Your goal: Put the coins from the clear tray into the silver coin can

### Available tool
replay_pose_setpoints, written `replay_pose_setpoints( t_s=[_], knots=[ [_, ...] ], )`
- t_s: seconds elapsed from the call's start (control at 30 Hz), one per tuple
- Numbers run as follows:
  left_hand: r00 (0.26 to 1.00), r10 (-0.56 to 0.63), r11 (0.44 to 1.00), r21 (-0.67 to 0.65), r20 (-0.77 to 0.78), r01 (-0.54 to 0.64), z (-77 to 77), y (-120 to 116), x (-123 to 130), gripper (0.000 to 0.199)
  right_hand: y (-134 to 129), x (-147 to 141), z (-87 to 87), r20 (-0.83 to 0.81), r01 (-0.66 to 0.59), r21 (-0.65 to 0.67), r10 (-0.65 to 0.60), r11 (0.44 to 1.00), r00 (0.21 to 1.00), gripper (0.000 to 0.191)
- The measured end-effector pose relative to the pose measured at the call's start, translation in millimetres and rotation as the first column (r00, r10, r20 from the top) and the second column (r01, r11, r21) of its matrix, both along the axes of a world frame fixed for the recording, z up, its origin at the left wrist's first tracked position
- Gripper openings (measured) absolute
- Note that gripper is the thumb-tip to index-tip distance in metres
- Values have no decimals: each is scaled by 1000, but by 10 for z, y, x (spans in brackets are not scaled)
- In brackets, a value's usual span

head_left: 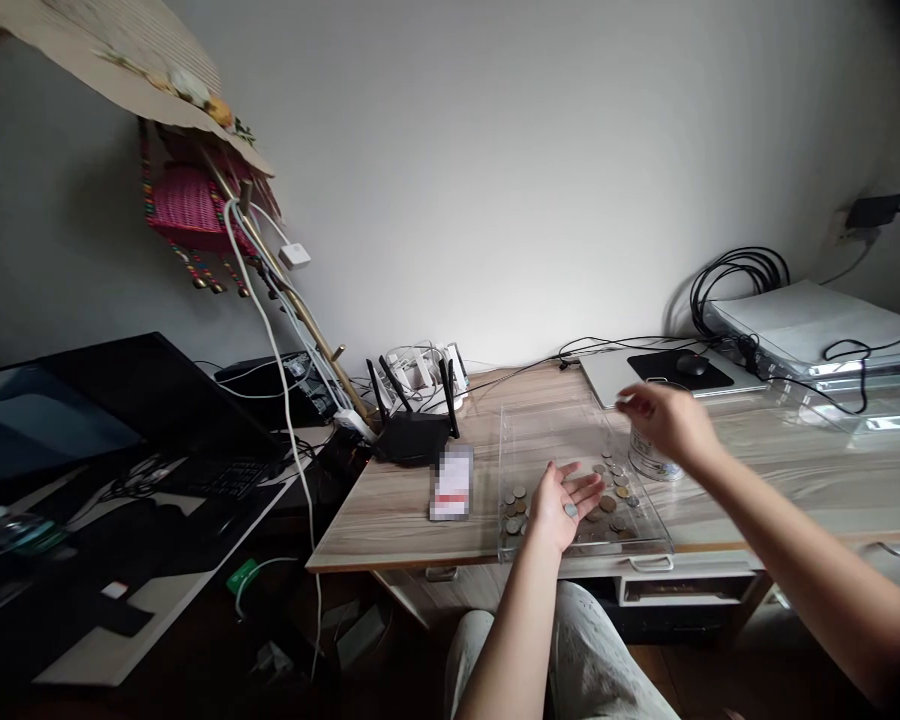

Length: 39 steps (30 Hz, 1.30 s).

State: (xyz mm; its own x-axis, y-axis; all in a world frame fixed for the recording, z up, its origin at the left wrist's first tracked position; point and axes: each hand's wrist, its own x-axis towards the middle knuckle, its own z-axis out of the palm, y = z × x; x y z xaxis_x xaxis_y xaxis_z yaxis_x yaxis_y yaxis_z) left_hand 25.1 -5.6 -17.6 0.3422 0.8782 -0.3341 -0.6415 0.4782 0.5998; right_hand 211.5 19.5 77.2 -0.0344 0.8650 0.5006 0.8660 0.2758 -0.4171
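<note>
My left hand (559, 505) is palm up over the near part of a clear plastic tray (547, 425), its fingers partly spread. A silver coin (570, 510) rests on the palm at the base of the fingers. Several loose coins (607, 504), silver and brownish, lie in the tray on both sides of this hand. Above a round metal can (656, 466) at the tray's right side, my right hand (664, 420) is raised with its fingertips pinched together. What they hold, if anything, is too small to make out. My right hand and forearm cover most of the can.
Left of the tray lies a blurred-out phone-like item (451, 485), with a black router (412, 435) behind it. A mouse (691, 364) on a black pad sits at the back right, near stacked clear boxes (832, 350). A laptop (142, 400) stands far left; a white cable (289, 400) hangs beside the desk.
</note>
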Motion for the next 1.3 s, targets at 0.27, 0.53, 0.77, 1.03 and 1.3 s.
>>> replay_pose_setpoints(
  t_s=[0.27, 0.53, 0.77, 1.03, 1.3],
  knots=[
    [1000, 16, 1000, 12, -13, -16, 55, -27, -3, 48, 366, 614, 198, 228, 286, -129, -253, 949, 940, 20],
    [991, 127, 992, 3, 51, -127, 15, -4, -44, 53, -316, -288, -217, 194, -284, 14, 276, 959, 941, 25],
    [994, 97, 994, 54, 48, -100, 59, -41, -52, 63, -546, -759, -639, 239, -481, -190, 515, 856, 823, 26],
    [991, 108, 986, 134, -83, -96, 22, -28, 5, 43, 139, 346, 228, 178, 295, -125, -271, 947, 946, 30],
    [907, 213, 956, 269, -364, -117, 12, -20, 53, 26, 266, 430, 155, 262, 245, -172, -195, 954, 945, 30]
  ],
)
